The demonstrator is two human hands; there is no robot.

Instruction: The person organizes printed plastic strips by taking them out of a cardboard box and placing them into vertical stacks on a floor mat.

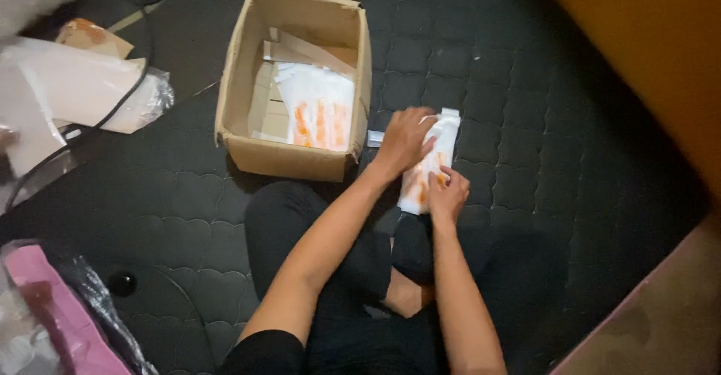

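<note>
Head view, middle of the frame: sitting on a dark quilted mat (526,120) with legs crossed, working on one white packet (444,131) with orange marks. Lying on the mat just right of the cardboard box (300,161), close in front of the knees.

Pressing down on the upper part of the packet with the left hand (405,138), fingers spread and curled over it. Pinching the lower end with the right hand (448,193), fingertips closed on the edge. A little blurry there, so not telling just how tight.

Looking like smoothing or folding the packet, both hands busy on it. Needing, for any next move, a firm hold at both ends so the soft thing is not flopping.

Running long-ways from the lower middle up toward the top of the frame, leaning a bit to the right. Pointing its top end away from the body.

Holding more white and orange packets (319,112) inside the box, at the upper middle.
</note>
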